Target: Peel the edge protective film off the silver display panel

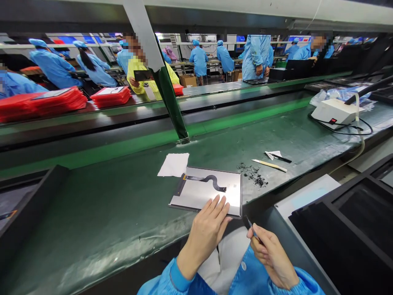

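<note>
A flat display panel with a silvery back lies on the green bench, a curved black ribbon cable across it. My left hand rests flat on the panel's near edge, fingers stretched out. Just beyond the panel's near right corner, my right hand grips slim pointed tweezers, tip towards that corner. Black shreds are scattered right of the panel. A white paper sheet lies behind its far left corner.
A craft knife and a black pen-like tool lie to the right. Further off stands a white box with a switch. Black trays flank both sides. A green post rises behind; people in blue work beyond.
</note>
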`<state>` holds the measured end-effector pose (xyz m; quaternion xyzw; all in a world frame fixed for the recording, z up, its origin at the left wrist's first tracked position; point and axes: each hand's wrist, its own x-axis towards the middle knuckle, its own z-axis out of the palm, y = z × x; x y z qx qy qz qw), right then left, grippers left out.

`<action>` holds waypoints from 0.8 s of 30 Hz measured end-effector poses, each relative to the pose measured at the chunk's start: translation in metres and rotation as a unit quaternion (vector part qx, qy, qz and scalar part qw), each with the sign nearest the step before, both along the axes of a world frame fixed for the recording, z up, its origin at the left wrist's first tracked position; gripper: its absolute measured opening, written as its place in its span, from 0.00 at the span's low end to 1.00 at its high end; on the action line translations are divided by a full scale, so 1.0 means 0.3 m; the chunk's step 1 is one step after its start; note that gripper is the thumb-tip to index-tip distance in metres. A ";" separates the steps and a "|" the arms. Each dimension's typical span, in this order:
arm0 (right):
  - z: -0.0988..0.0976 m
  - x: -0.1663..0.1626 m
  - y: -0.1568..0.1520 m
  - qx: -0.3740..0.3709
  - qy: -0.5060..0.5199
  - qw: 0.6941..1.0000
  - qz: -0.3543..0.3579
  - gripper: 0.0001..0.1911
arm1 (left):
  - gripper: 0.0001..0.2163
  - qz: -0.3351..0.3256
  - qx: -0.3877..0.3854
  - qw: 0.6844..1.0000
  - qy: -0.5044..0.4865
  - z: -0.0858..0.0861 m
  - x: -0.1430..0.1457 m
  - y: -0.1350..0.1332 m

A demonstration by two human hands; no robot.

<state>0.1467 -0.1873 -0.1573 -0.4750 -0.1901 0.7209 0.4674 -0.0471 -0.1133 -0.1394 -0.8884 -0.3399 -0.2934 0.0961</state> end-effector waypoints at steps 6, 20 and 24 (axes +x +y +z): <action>0.009 -0.006 -0.006 0.006 -0.004 1.000 -0.011 0.29 | 0.13 0.005 -0.003 1.000 -0.002 -0.006 0.005 -0.002; 0.012 -0.006 0.010 0.025 -0.060 0.997 -0.045 0.27 | 0.13 0.021 0.009 1.000 -0.003 -0.017 0.032 0.003; 0.011 -0.003 0.018 0.054 -0.132 0.988 -0.054 0.28 | 0.13 0.018 0.006 1.000 0.000 -0.016 0.033 0.001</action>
